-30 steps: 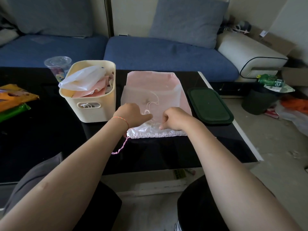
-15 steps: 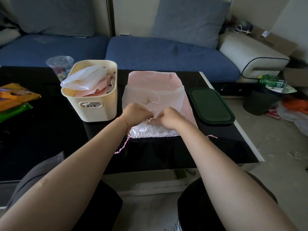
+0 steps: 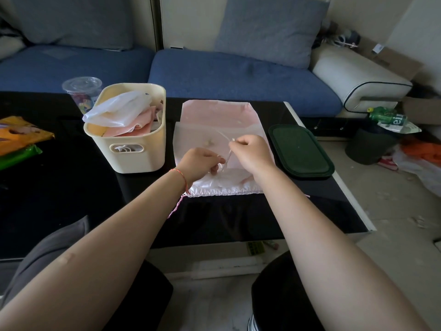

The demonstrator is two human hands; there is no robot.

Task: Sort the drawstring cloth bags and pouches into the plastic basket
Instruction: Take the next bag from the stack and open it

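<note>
Lying flat on the black table (image 3: pixel 71 199), the pink bags (image 3: pixel 216 118) sat just right of the basket (image 3: pixel 133 161). The right hand (image 3: pixel 253 154) pinched a thin white string (image 3: pixel 228 157). The left hand (image 3: pixel 200 163) had curled fingers on the same string, over the bags.

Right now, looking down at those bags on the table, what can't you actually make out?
All in the head view:
- Basket: its lower contents, hidden under a white plastic bag.
- White cord: too thin to see how the left hand and right hand pinch it.
- Lower pink bags: partly covered by the sheer pouch.
- Cup: bottom hidden behind the basket.
</note>
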